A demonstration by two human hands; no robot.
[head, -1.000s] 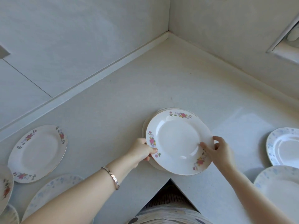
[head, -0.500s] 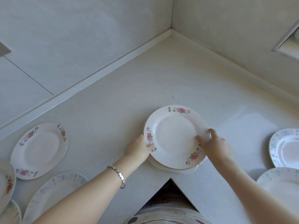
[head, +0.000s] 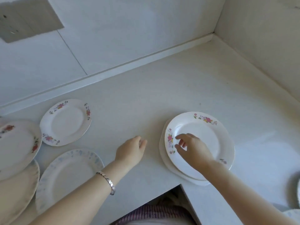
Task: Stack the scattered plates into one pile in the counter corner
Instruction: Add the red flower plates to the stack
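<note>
1. Plate pile (head: 211, 143) at 3 o'clock on the tabletop (head: 162, 86), short of the corner at 1 o'clock.
2. Right hand (head: 193, 148) over its 9 o'clock rim, fingers loose, empty. Left hand (head: 129, 151) relaxed, empty.
3. Risk: the pile is skewed and near the cutout edge, so added plates could make it slide.
4. Floral plate (head: 65, 122) and blue-patterned plate (head: 69, 172) at 8–9 o'clock; only the left hand lies between.

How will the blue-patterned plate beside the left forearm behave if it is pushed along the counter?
The blue-patterned plate looks rigid and glazed, so it would probably slide flat on the smooth counter rather than bend or roll. It seems ceramic, hence likely breakable if knocked against the floral plate behind it.
</note>
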